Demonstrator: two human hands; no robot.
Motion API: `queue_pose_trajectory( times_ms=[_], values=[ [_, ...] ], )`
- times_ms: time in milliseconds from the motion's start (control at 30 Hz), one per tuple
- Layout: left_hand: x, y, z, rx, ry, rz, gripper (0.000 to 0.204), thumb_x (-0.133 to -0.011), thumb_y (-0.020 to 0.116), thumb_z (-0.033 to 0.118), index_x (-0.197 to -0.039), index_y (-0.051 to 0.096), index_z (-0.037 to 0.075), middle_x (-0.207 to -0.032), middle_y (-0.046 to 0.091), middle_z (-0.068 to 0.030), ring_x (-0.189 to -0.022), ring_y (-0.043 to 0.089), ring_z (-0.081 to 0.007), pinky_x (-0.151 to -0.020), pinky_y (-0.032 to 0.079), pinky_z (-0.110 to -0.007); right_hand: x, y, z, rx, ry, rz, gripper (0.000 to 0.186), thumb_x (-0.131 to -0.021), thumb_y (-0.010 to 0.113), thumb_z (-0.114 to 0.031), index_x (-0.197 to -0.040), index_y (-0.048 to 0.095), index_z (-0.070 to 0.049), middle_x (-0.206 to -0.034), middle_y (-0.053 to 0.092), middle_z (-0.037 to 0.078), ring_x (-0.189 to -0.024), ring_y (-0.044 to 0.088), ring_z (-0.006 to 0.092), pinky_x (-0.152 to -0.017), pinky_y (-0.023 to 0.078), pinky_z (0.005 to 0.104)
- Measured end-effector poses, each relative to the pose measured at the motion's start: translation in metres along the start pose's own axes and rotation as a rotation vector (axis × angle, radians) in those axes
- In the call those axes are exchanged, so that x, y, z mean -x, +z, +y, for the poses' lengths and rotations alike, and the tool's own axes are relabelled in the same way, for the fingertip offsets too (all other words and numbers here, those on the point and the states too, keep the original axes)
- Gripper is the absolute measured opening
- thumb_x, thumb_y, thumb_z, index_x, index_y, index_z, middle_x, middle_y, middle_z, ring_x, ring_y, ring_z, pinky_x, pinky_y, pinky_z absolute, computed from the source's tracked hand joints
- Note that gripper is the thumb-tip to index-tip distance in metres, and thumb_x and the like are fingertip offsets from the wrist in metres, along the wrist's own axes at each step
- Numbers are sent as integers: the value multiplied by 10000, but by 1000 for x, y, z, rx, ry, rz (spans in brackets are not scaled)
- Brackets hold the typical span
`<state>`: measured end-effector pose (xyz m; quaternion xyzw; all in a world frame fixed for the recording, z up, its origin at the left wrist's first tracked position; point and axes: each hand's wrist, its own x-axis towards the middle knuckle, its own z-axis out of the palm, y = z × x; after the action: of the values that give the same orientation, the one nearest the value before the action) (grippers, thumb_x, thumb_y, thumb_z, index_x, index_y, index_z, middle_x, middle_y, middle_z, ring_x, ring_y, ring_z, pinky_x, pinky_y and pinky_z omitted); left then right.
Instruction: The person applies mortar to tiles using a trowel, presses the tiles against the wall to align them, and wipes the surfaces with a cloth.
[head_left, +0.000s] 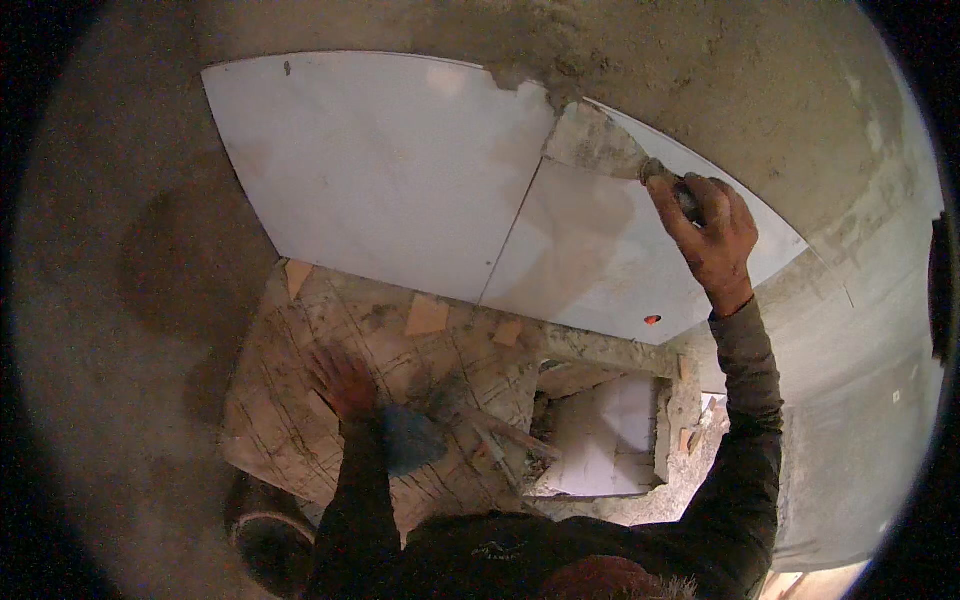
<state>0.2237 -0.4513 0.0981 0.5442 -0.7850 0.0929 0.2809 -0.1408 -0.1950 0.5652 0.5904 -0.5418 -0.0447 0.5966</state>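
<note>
Head view: a trowel (pixel 597 142) at one o'clock, by the white panels' (pixel 380 170) upper seam.
The right hand (pixel 712 235), toward two o'clock, curls firmly around its handle; the left hand (pixel 345 385), at eight, spreads empty, blurred fingers over the lined ledge (pixel 285 415), contact unclear.

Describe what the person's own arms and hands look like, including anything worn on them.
The right hand is bare, without a glove; the left hand also looks gloveless, though blurred. The right sleeve is long, dark and creased, grey-brown toward its end. The left sleeve is long and nearly black.
</note>
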Motion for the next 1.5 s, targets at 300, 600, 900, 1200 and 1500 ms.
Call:
queue_pose_trajectory(
  times_ms=[300, 600, 900, 1200, 1500],
  values=[
    [-4, -13, 2, -12, -73, -154, 601, -1030, 511, 404, -1522, 463, 63, -1668, 272, -217, -1541, 256, -408, -1224, 212, -611, -95, 16, 47, -363, 5, -34, 372, -922, 743, -189, -1293, 708, -186, -1053, 697, 86, -869, 695, 274, -776, 564, 376],
    [2, 1, -1, -23, 7, -67, 589, -1048, 469, 413, -1533, 458, 79, -1638, 341, -216, -1551, 229, -417, -1217, 187, -637, -156, 22, 96, -1067, 47, -197, 249, -962, 743, -183, -1180, 755, -64, -1089, 749, 89, -994, 699, 209, -858, 566, 356],
    [-2, -13, 9, 13, -38, -115, 585, -1052, 469, 386, -1556, 419, 92, -1648, 324, -211, -1555, 215, -425, -1214, 197, -631, -194, 0, 113, -1025, 88, -444, 183, -954, 748, -161, -1117, 799, -94, -1135, 765, 74, -958, 717, 200, -889, 568, 377],
    [0, -1, 8, 18, -4, -59, 596, -1058, 455, 389, -1574, 394, 96, -1661, 305, -201, -1555, 236, -396, -1222, 188, -625, -215, -5, 112, -914, 101, -509, 228, -945, 768, -228, -1105, 801, -68, -1070, 778, 82, -934, 721, 201, -861, 561, 363],
    [-6, -15, 14, -13, -26, -105, 554, -1044, 488, 368, -1506, 475, 64, -1658, 308, -197, -1551, 235, -405, -1227, 199, -604, -237, 4, 104, -1009, 37, -555, 242, -954, 760, -236, -1134, 792, -78, -1072, 770, 59, -931, 713, 181, -859, 557, 357]
  ],
)
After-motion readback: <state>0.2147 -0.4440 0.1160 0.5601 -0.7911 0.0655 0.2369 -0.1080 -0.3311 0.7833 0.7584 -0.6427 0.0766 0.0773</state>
